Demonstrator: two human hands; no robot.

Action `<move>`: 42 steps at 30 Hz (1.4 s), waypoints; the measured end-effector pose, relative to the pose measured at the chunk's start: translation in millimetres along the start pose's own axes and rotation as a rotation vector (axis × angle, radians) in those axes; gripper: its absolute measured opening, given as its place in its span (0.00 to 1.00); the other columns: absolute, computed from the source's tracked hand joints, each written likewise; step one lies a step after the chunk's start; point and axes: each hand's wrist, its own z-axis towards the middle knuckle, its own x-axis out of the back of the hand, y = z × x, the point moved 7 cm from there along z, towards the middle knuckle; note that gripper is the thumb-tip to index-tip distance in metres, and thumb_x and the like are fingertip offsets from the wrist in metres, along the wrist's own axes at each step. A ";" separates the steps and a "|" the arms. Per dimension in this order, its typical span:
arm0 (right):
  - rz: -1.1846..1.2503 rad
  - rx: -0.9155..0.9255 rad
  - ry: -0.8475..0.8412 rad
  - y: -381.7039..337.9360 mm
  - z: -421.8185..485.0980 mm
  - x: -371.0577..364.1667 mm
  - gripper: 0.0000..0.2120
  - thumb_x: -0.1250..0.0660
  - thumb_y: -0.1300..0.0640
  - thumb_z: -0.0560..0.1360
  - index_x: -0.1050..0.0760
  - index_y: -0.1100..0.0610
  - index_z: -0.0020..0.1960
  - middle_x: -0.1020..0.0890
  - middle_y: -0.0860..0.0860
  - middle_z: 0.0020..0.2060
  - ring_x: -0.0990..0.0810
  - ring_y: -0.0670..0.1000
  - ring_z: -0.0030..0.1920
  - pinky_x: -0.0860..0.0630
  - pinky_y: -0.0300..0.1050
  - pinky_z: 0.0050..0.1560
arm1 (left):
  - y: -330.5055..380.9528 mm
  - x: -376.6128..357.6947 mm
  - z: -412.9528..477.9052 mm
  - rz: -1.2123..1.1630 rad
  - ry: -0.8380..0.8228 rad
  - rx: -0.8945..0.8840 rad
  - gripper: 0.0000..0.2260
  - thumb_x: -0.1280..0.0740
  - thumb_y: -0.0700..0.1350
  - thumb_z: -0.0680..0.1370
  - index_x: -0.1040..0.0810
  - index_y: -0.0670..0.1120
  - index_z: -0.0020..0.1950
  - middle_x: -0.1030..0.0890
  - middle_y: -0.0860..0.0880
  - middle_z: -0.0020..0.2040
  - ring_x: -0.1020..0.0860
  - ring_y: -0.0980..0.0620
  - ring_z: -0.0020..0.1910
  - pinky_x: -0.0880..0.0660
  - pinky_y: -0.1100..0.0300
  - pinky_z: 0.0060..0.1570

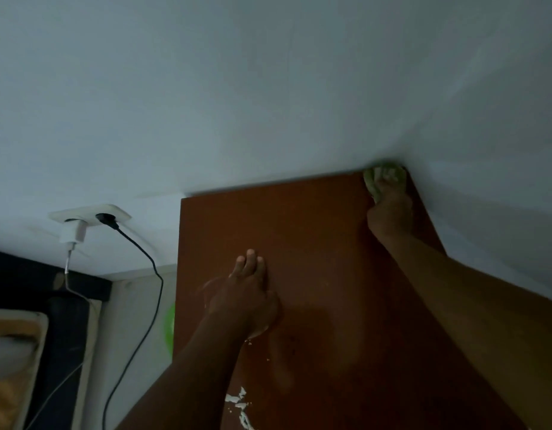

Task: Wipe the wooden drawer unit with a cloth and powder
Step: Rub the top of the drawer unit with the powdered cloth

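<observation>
Starting at the left: a wall socket [90, 214] holds a white charger [73, 232] and a black plug [106, 219]. Then the drawer unit [318, 259], reddish-brown top against the wall, white powder [237, 401] smeared near its front edge. Left hand [245, 301] lies flat on it, fingers together. Right hand [389, 215] presses a green cloth [384, 178] into the far right corner — fingers clamped on it.

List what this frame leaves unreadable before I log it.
- Drawers: the head view shows only the unit's top; its front is out of frame.
- Cloth: mostly under the right hand, blurred at the far corner.
- Powder: cut by the bottom edge.
- Left hand: palm down, hiding whatever is under it.
</observation>
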 end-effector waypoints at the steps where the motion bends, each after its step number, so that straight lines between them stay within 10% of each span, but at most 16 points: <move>1: -0.064 0.000 -0.008 -1.7 5.0 -10.5 0.30 0.45 0.78 0.73 0.30 0.60 0.72 0.39 0.57 0.77 0.46 0.58 0.79 0.48 0.53 0.79 | -0.1 -0.6 0.2 0.002 -0.001 -0.004 0.30 0.50 0.54 0.83 0.58 0.47 0.81 0.62 0.48 0.81 0.60 0.48 0.80 0.49 0.50 0.76; 9: 0.005 0.537 -0.323 -126.4 -65.1 -105.0 0.30 0.45 0.72 0.67 0.22 0.57 0.66 0.24 0.55 0.68 0.30 0.52 0.72 0.40 0.50 0.77 | -9.8 0.6 9.0 -0.003 -0.015 -0.016 0.29 0.50 0.54 0.82 0.54 0.50 0.81 0.59 0.50 0.81 0.57 0.50 0.80 0.46 0.48 0.77; 13: 0.063 0.478 -0.197 -105.2 -46.3 -58.3 0.24 0.39 0.75 0.71 0.19 0.57 0.61 0.20 0.52 0.64 0.24 0.51 0.67 0.31 0.51 0.72 | -7.4 5.2 9.3 -0.002 -0.020 -0.034 0.29 0.50 0.53 0.83 0.54 0.49 0.81 0.59 0.50 0.81 0.57 0.50 0.80 0.48 0.49 0.76; 19: -0.136 0.024 0.048 5.5 9.7 11.3 0.29 0.45 0.76 0.71 0.32 0.66 0.71 0.33 0.63 0.74 0.41 0.63 0.77 0.50 0.58 0.79 | -9.5 5.5 8.4 -0.006 -0.010 -0.065 0.29 0.49 0.54 0.83 0.56 0.49 0.81 0.61 0.49 0.81 0.58 0.49 0.80 0.49 0.49 0.76; 26: -0.104 0.320 -0.084 -74.5 -16.7 -57.3 0.34 0.44 0.79 0.65 0.28 0.62 0.70 0.31 0.60 0.73 0.38 0.61 0.76 0.45 0.60 0.77 | -12.4 2.7 12.9 -0.047 -0.020 -0.078 0.29 0.49 0.54 0.83 0.55 0.48 0.81 0.60 0.50 0.81 0.58 0.49 0.80 0.51 0.49 0.76; 38: 0.130 0.643 -0.571 -141.8 -192.7 -78.2 0.25 0.41 0.73 0.72 0.22 0.59 0.65 0.24 0.49 0.66 0.33 0.38 0.70 0.42 0.28 0.72 | -59.9 -9.3 -28.5 -0.135 0.208 -0.087 0.30 0.46 0.52 0.82 0.54 0.48 0.81 0.55 0.49 0.82 0.55 0.52 0.80 0.55 0.56 0.76; 42: 0.172 0.562 -0.445 -170.2 -149.2 -74.2 0.25 0.38 0.76 0.73 0.22 0.57 0.65 0.25 0.47 0.66 0.30 0.38 0.69 0.39 0.30 0.72 | -110.8 -21.5 -58.9 -0.118 0.216 -0.001 0.35 0.55 0.62 0.77 0.57 0.49 0.81 0.60 0.52 0.80 0.59 0.56 0.78 0.59 0.61 0.70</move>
